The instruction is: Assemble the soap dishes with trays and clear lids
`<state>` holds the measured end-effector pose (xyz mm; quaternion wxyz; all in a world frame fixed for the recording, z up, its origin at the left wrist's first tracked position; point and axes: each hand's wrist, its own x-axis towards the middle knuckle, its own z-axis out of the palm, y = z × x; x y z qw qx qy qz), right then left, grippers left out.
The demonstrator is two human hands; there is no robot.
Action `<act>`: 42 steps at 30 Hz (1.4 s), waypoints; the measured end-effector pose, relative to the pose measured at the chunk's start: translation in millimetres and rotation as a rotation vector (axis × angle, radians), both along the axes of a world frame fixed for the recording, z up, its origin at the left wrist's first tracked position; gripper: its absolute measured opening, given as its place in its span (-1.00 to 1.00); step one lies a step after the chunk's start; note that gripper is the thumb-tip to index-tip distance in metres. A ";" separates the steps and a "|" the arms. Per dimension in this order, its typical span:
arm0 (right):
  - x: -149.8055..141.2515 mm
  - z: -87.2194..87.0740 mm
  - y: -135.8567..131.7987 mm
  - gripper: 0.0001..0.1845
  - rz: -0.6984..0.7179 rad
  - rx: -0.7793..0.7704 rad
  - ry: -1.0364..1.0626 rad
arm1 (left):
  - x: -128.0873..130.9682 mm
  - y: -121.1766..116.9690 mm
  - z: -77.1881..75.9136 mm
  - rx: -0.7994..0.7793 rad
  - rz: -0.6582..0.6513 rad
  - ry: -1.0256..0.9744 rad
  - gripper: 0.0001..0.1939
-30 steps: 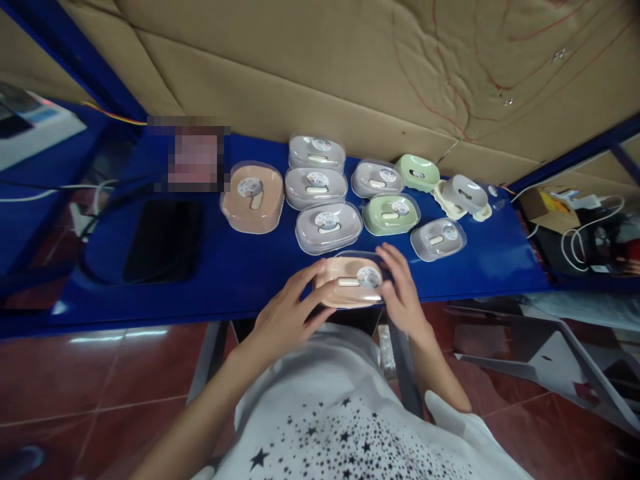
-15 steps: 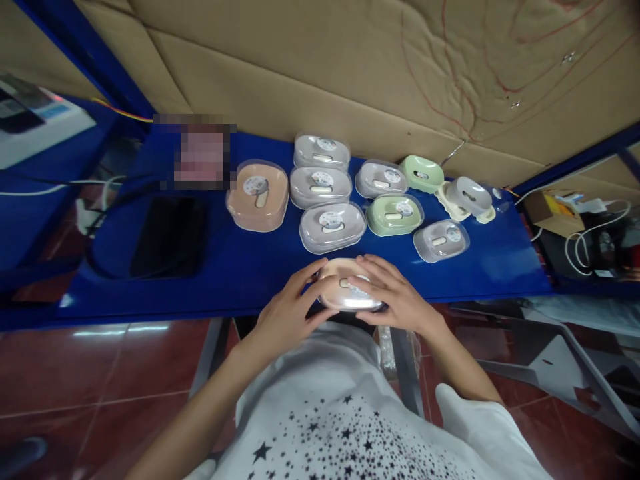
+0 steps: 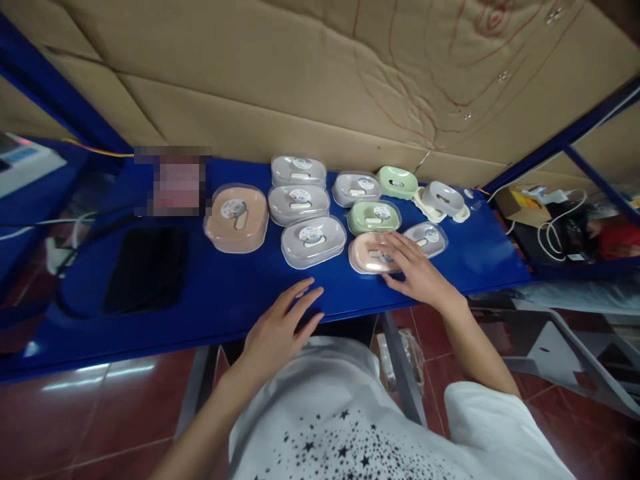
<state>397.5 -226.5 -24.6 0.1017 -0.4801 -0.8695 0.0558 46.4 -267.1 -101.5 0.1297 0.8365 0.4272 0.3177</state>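
Note:
A small peach soap dish [image 3: 367,255] with a clear lid and a round label rests on the table just in front of a green soap dish [image 3: 375,217]. My right hand [image 3: 413,270] has its fingers over the right end of the peach dish and its thumb at the near side, gripping it. Partly behind that hand is a grey soap dish [image 3: 431,239]. Nothing is in my left hand [image 3: 280,327], which hovers at the table's front edge with fingers apart, nearest to a grey lidded dish [image 3: 314,241].
A larger peach box [image 3: 237,220] stands left of several grey lidded dishes. Lidless green [image 3: 397,182] and grey dishes [image 3: 444,198] and cream pieces [image 3: 429,208] lie at the back right. A black flat object [image 3: 146,268] sits on the blue table [image 3: 225,287]. Cardboard [image 3: 225,100] lines the back.
The peach dish has moved from between both hands to the right and away from me, beside the green and grey dishes. My left hand has let go. The view has shifted.

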 end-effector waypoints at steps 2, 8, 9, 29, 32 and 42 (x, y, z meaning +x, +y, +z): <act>1.2 -0.2 18.7 -0.25 0.021 -0.023 0.031 | -0.1 -0.2 -0.3 0.015 -0.008 0.009 -0.63; 1.6 -5.2 64.2 -0.20 0.120 -0.074 0.105 | -1.0 0.3 -3.2 0.036 -0.037 0.002 -0.68; 0.5 -5.6 67.3 -0.21 0.138 -0.078 0.097 | -1.1 0.3 -3.6 0.037 -0.037 0.004 -0.69; 56.9 7.8 122.8 -0.31 -0.264 0.062 0.050 | -1.0 0.8 -7.3 0.051 -0.010 -0.036 -0.68; 78.2 13.6 164.6 -0.39 -0.403 0.039 -0.197 | -0.1 1.7 -7.1 0.064 -0.001 -0.027 -0.70; 77.4 23.1 173.4 -0.55 -0.449 0.063 -0.252 | 1.9 1.4 -4.5 0.079 -0.022 0.011 -0.70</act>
